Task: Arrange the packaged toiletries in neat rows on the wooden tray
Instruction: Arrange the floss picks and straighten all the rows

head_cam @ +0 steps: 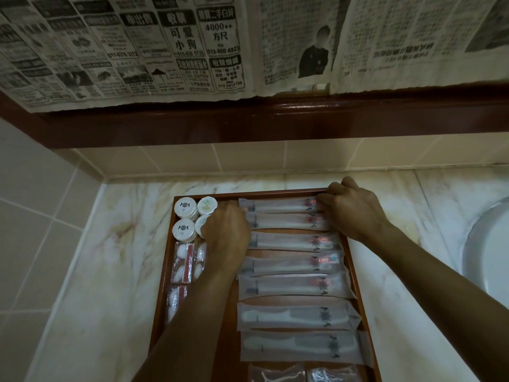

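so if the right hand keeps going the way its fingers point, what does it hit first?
The right hand points toward the tray's far edge. Its fingertips look already at the wooden tray's back rim; beyond that lies the tiled wall. Depth is unclear, so contact with the rim is probable, not certain.

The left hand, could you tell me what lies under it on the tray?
The left hand covers part of a round soap and the nearest long packets' left ends; what else lies beneath is hidden.
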